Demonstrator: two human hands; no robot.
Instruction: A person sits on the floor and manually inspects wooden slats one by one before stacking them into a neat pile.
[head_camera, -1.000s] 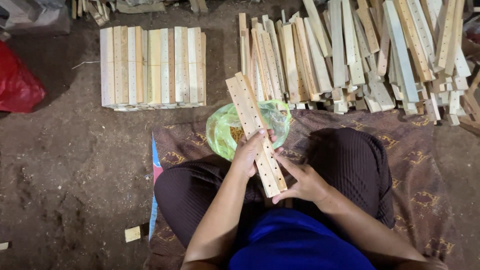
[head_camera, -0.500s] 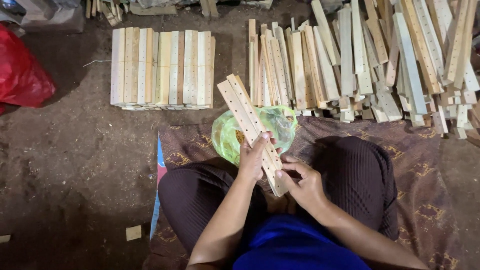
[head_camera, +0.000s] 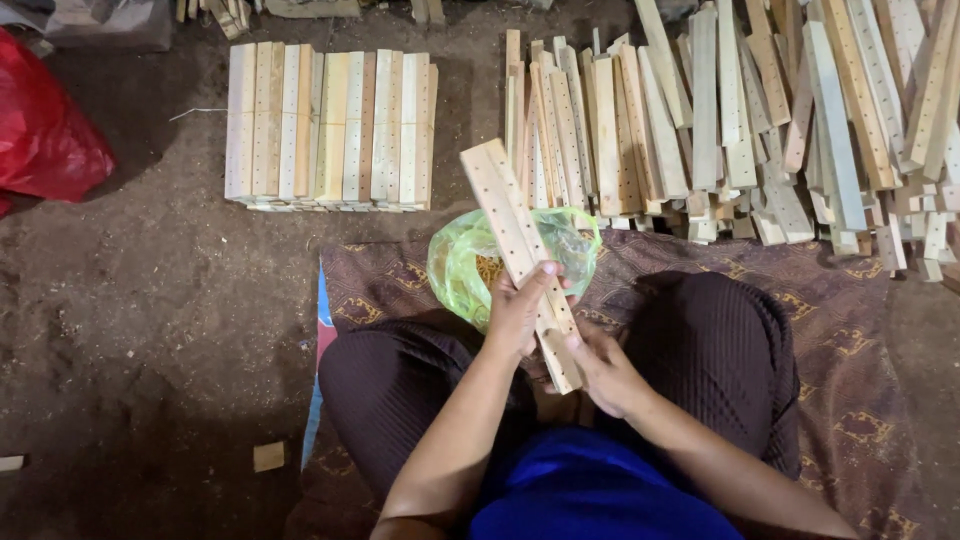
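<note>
I hold a long pale wooden slat (head_camera: 505, 205) with a row of small holes, tilted up and to the left over my lap. My left hand (head_camera: 517, 312) grips it around the middle. My right hand (head_camera: 602, 370) is closed on its near end, just below the left. Right behind the slat lies a green plastic bag (head_camera: 460, 268) with small brownish pieces inside, resting on the patterned cloth (head_camera: 850, 320) between my knees.
A neat stack of drilled slats (head_camera: 330, 125) lies on the dirt floor at the back left. A loose heap of slats (head_camera: 760, 110) fills the back right. A red bag (head_camera: 45, 140) sits at the far left, a small wood offcut (head_camera: 268, 456) near my left knee.
The slat has shifted slightly in my hands and my left hand has slid a little along it; the view has drifted, bringing the stack further right.
</note>
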